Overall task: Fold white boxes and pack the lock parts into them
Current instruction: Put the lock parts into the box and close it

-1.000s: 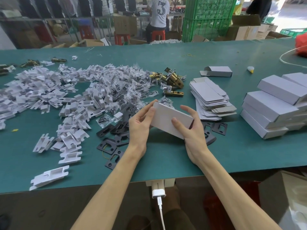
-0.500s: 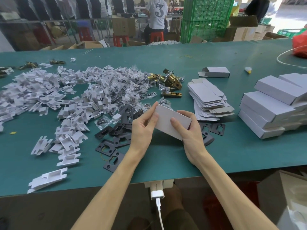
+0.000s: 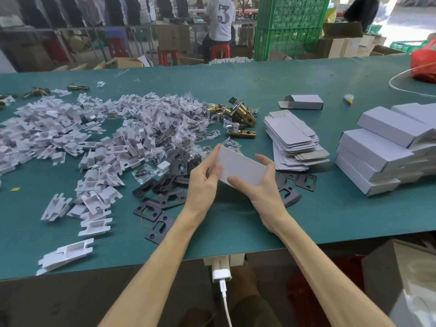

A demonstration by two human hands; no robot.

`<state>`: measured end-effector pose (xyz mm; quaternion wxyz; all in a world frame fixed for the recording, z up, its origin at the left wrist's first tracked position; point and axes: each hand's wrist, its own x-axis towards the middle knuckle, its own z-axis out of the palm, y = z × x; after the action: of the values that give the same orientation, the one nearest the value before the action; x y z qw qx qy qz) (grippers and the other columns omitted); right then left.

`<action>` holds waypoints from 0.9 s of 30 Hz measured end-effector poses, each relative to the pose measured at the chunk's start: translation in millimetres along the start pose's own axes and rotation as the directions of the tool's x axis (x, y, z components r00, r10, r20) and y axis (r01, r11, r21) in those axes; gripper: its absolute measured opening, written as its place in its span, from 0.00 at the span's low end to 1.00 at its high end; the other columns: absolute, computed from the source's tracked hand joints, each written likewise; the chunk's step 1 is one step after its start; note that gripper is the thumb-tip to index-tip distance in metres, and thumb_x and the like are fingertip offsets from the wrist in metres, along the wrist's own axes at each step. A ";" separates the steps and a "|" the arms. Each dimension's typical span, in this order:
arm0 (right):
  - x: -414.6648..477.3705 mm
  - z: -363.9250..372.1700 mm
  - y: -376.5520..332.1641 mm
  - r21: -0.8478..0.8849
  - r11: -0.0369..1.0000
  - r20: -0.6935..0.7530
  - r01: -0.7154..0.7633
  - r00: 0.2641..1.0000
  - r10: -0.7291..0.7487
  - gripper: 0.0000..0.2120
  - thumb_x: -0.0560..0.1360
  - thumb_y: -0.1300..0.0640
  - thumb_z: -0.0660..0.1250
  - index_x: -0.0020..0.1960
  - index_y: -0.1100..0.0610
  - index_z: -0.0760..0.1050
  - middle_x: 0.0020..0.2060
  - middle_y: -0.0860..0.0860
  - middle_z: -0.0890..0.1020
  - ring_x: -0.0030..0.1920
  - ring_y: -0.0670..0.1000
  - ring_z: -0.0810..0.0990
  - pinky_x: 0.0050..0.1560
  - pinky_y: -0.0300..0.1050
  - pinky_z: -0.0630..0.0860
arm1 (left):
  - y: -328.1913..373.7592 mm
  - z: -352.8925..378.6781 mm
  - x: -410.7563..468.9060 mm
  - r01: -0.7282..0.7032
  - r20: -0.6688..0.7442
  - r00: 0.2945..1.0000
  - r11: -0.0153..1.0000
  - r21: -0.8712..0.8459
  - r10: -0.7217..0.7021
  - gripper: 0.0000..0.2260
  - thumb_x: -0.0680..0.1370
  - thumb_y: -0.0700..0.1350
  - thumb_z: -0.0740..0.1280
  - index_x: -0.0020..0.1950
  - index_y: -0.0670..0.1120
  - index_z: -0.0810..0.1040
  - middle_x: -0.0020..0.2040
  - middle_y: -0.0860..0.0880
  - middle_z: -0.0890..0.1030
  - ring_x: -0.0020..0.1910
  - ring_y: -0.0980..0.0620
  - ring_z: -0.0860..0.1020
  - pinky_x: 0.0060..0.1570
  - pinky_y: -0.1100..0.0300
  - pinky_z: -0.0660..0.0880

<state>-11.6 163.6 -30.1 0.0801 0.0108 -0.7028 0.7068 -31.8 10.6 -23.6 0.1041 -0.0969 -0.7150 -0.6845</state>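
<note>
Hardly moved over the last second: small white cardboard box (image 3: 240,167) kept in both hands just above the near middle of the green counter (image 3: 330,213), over a scatter of flat black metal strike plates (image 3: 162,199). Only turned a little, broad face up and tilted, with the right hand (image 3: 259,187) shifted further round the right end. Left hand (image 3: 203,182) grip pinching the left end, thumb on the face, forefinger stretched along the end's edge. Right hand grip clasping the right end, thumb at the near edge, fingers over the far edge. Broad face smooth and no flap standing out, so probably folded and closed; contents impossible to tell. Judged close to the end of one packing round, with setting the box aside as the likely next step.

To the right, a stack of closed white cardboard boxes (image 3: 382,156), contents hidden. Between that stack and the hands, a slumped pile of flat unfolded white box blanks (image 3: 292,140). Beyond the blanks, one erected white box with an open flap (image 3: 303,101), lying on its side, inside not visible. Loose on the counter, in no container: heap of white plastic inserts (image 3: 59,138) to the left, small clear bags of screws (image 3: 184,128) in the middle, brass latch bolts (image 3: 240,114) just left of the blanks
</note>
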 end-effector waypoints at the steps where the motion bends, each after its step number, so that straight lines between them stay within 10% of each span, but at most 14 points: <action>1: -0.8 1.8 -0.8 -0.034 0.999 -0.003 0.007 1.000 -0.007 0.43 0.68 0.53 0.82 0.73 0.48 0.58 0.63 0.48 0.71 0.57 0.35 0.75 0.55 0.31 0.74 | -0.1 -0.3 0.0 0.010 -0.026 1.000 1.000 -0.004 -0.010 0.19 0.86 0.37 0.61 0.77 0.47 0.72 0.70 0.55 0.78 0.65 0.67 0.76 0.67 0.68 0.72; 5: -3.6 6.9 -5.6 -0.280 0.954 -0.049 0.108 0.991 -0.127 0.49 0.64 0.47 0.83 0.77 0.51 0.59 0.66 0.48 0.64 0.65 0.35 0.65 0.63 0.24 0.63 | -2.0 0.3 1.1 0.027 -0.075 0.997 1.000 -0.001 -0.027 0.14 0.86 0.37 0.61 0.68 0.49 0.77 0.62 0.55 0.82 0.57 0.67 0.80 0.55 0.69 0.75; 10: -9.9 14.7 -9.8 -0.736 0.633 0.046 0.239 0.951 -0.305 0.36 0.71 0.40 0.75 0.74 0.50 0.69 0.68 0.49 0.71 0.71 0.51 0.63 0.70 0.49 0.58 | -4.8 -2.7 2.5 0.063 -0.086 0.994 0.998 -0.013 -0.064 0.14 0.85 0.36 0.63 0.67 0.47 0.80 0.60 0.58 0.82 0.53 0.69 0.80 0.51 0.71 0.75; 20: -14.5 -13.8 -22.3 -0.912 0.246 0.272 0.328 0.932 -0.238 0.28 0.83 0.38 0.55 0.78 0.51 0.62 0.70 0.56 0.69 0.67 0.58 0.68 0.65 0.54 0.64 | -0.7 3.0 -1.9 0.066 0.130 0.989 0.998 0.009 -0.067 0.15 0.86 0.45 0.64 0.73 0.46 0.79 0.64 0.50 0.84 0.59 0.54 0.83 0.61 0.58 0.79; 27: 22.0 -88.3 -76.7 -0.985 0.134 0.066 0.109 0.954 -0.293 0.27 0.83 0.38 0.54 0.75 0.53 0.66 0.67 0.61 0.73 0.64 0.61 0.72 0.62 0.57 0.67 | 0.5 5.4 -3.7 0.065 0.134 0.989 0.998 -0.006 -0.063 0.12 0.87 0.43 0.61 0.67 0.48 0.81 0.64 0.53 0.85 0.63 0.52 0.83 0.47 0.54 0.82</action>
<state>-14.9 253.6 47.7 0.2120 0.0003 -0.9750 0.0669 -28.2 16.0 -24.3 0.0335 -0.1200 -0.7197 -0.6830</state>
